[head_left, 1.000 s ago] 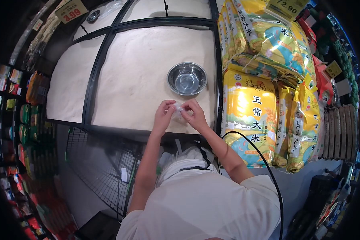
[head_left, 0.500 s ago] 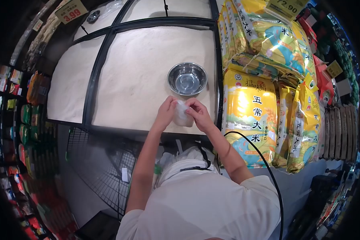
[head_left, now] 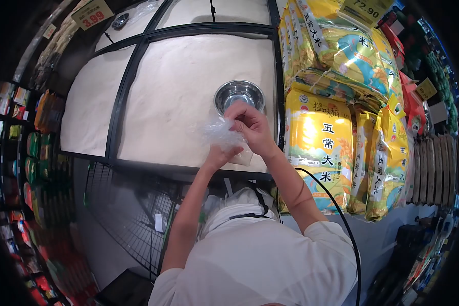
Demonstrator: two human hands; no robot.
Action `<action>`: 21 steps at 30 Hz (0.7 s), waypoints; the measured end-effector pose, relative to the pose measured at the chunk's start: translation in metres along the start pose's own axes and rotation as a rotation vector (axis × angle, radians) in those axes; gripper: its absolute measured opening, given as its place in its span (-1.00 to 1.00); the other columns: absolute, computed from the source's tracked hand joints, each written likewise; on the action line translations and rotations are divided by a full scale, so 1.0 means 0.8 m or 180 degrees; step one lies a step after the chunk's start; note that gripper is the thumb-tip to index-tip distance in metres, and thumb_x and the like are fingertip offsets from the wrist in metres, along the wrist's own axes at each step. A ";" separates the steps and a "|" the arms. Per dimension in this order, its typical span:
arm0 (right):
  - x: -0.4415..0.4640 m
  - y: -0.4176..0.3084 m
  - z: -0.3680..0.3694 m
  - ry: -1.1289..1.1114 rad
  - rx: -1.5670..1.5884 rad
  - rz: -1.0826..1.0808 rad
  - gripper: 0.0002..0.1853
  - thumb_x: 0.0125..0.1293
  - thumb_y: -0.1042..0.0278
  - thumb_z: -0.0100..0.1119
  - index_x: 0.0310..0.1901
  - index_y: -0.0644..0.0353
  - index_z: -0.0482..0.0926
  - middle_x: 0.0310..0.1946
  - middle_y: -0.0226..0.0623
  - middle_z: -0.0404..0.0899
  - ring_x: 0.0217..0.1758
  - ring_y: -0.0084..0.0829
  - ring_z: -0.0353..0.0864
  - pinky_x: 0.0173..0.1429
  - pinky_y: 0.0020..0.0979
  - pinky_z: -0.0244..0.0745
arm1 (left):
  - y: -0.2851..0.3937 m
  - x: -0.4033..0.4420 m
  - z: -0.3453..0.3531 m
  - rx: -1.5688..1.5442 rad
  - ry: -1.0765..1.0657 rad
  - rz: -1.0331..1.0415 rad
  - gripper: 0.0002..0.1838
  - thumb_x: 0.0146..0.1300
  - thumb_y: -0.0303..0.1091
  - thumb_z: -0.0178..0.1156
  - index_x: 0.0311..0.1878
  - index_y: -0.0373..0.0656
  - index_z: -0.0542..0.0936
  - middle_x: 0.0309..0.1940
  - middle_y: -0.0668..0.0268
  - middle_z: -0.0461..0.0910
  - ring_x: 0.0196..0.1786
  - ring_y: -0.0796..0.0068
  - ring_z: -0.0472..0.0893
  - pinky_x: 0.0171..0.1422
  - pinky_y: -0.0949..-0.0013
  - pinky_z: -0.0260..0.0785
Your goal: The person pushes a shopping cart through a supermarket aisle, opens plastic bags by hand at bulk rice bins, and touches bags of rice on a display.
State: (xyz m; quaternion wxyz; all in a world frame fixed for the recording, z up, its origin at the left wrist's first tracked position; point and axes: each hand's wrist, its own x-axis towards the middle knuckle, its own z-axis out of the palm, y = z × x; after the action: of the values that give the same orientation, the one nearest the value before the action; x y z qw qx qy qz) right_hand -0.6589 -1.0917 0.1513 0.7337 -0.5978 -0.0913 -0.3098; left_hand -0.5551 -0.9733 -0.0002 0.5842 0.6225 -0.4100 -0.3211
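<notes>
A clear plastic bag (head_left: pixel 218 131) is held between my two hands over the near part of a bin of white grain that looks like rice (head_left: pixel 178 97). My left hand (head_left: pixel 221 155) is closed around the bag's middle, below its crumpled top. My right hand (head_left: pixel 253 128) pinches the upper part of the bag. The bag's lower end, with something pale inside, shows just right of my left hand. Beyond my right hand a steel bowl (head_left: pixel 239 92) rests on the grain, its near rim partly hidden by my fingers.
Black dividers (head_left: pixel 121 97) separate this bin from others. Yellow rice packs (head_left: pixel 319 148) stand stacked on the right. A wire shopping cart (head_left: pixel 132 224) is below left. Price signs (head_left: pixel 93 16) hang above, and a black cable (head_left: pixel 336 204) curves past my right arm.
My left hand has dropped lower and now wraps the bag. My right hand has risen toward the bowl, pulling up the bag's top, which now spreads out to the left.
</notes>
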 end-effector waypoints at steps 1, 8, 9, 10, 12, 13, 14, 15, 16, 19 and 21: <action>0.004 0.000 -0.004 0.0136 0.0143 -0.0054 -0.92 0.34 0.53 0.21 -0.17 0.23 0.53 -0.16 -0.41 0.49 -0.09 -0.57 0.49 0.04 -0.51 0.42 | 0.001 0.001 0.000 -0.0142 0.0048 -0.0213 -0.34 0.17 0.05 0.41 0.14 -0.28 0.50 -0.03 0.23 0.60 0.00 0.40 0.57 0.11 0.26 0.42; 0.024 0.054 -0.091 0.1322 0.0948 0.0108 -0.75 0.35 0.42 0.23 0.03 0.21 0.52 -0.10 -0.39 0.63 -0.12 -0.58 0.63 -0.10 -0.54 0.58 | 0.008 -0.017 -0.022 -0.1260 -0.0108 -0.1509 -0.52 0.28 -0.02 0.26 0.12 -0.16 0.55 -0.10 0.26 0.63 -0.05 0.37 0.63 0.04 0.28 0.48; 0.025 0.062 -0.089 0.1406 0.0803 0.0328 -0.68 0.36 0.36 0.23 0.10 0.21 0.50 -0.04 -0.37 0.62 -0.05 -0.57 0.61 -0.05 -0.52 0.57 | 0.010 -0.019 -0.022 -0.1706 0.0067 -0.1719 -0.53 0.30 -0.01 0.22 0.11 -0.15 0.55 -0.10 0.26 0.63 -0.04 0.35 0.64 0.02 0.26 0.50; 0.026 0.070 -0.086 0.1492 0.0656 0.0539 -0.62 0.38 0.31 0.23 0.17 0.20 0.47 0.01 -0.35 0.60 0.02 -0.56 0.59 0.01 -0.49 0.56 | 0.012 -0.020 -0.020 -0.2147 0.0238 -0.1923 -0.55 0.32 0.00 0.18 0.10 -0.13 0.55 -0.09 0.25 0.63 -0.04 0.33 0.65 0.00 0.24 0.52; 0.021 0.091 -0.080 0.1239 0.0144 0.1195 -0.37 0.40 0.01 0.21 0.39 0.15 0.34 0.26 -0.24 0.47 0.33 -0.41 0.41 0.31 -0.29 0.42 | 0.015 -0.018 -0.026 -0.2844 0.0348 -0.2125 -0.56 0.37 0.03 0.08 0.12 -0.07 0.53 -0.08 0.27 0.63 -0.05 0.30 0.66 -0.04 0.22 0.53; 0.014 0.089 -0.063 0.1027 0.0125 0.1453 -0.33 0.39 -0.04 0.19 0.41 0.15 0.31 0.30 -0.21 0.42 0.37 -0.36 0.37 0.37 -0.26 0.35 | 0.014 -0.019 -0.035 -0.3104 0.0288 -0.2139 -0.56 0.39 0.05 0.03 0.16 -0.02 0.51 -0.07 0.29 0.62 -0.06 0.29 0.66 -0.05 0.23 0.53; 0.005 0.087 -0.043 0.0814 0.0102 0.1709 -0.29 0.39 -0.09 0.18 0.42 0.15 0.29 0.35 -0.18 0.36 0.41 -0.30 0.34 0.42 -0.22 0.28 | 0.014 -0.018 -0.043 -0.3366 0.0225 -0.2149 -0.55 0.42 0.07 -0.02 0.19 0.02 0.48 -0.06 0.30 0.62 -0.08 0.28 0.67 -0.07 0.24 0.52; 0.003 0.087 -0.027 0.0596 0.0076 0.1963 -0.25 0.38 -0.15 0.16 0.44 0.15 0.26 0.39 -0.14 0.31 0.45 -0.25 0.30 0.47 -0.18 0.22 | 0.020 -0.014 -0.048 -0.3298 0.0313 -0.2148 -0.54 0.43 0.09 -0.05 0.19 0.01 0.48 -0.06 0.31 0.61 -0.08 0.29 0.66 -0.08 0.26 0.52; 0.004 0.094 -0.020 0.0157 -0.0399 0.1856 -0.20 0.35 -0.20 0.18 0.45 0.15 0.26 0.41 -0.13 0.29 0.48 -0.23 0.25 0.50 -0.19 0.17 | 0.031 -0.009 -0.054 -0.3231 0.0402 -0.2148 -0.53 0.44 0.10 -0.08 0.19 0.01 0.48 -0.06 0.31 0.61 -0.09 0.30 0.66 -0.09 0.29 0.51; 0.011 0.121 -0.013 -0.0635 -0.1509 0.1629 -0.29 0.30 -0.06 0.28 0.38 0.16 0.37 0.35 -0.13 0.35 0.42 -0.27 0.31 0.45 -0.27 0.23 | 0.041 0.005 -0.080 -0.3111 0.0616 -0.2066 -0.54 0.43 0.11 -0.04 0.16 -0.01 0.49 -0.05 0.31 0.60 -0.09 0.34 0.66 -0.12 0.34 0.54; 0.020 0.141 -0.012 -0.0774 -0.1821 0.1531 -0.36 0.28 0.06 0.32 0.32 0.17 0.44 0.30 -0.14 0.40 0.37 -0.31 0.37 0.41 -0.29 0.28 | 0.052 0.014 -0.094 -0.2991 0.1013 -0.1977 -0.54 0.39 0.10 0.04 0.11 -0.06 0.52 -0.13 0.28 0.63 -0.18 0.37 0.68 -0.22 0.40 0.62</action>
State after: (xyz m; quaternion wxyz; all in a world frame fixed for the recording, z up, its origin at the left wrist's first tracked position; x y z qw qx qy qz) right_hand -0.5852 -1.0954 0.0642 0.5729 -0.8149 0.0553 -0.0689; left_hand -0.4892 -0.9474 0.0504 0.7305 0.4282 0.0709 -0.5273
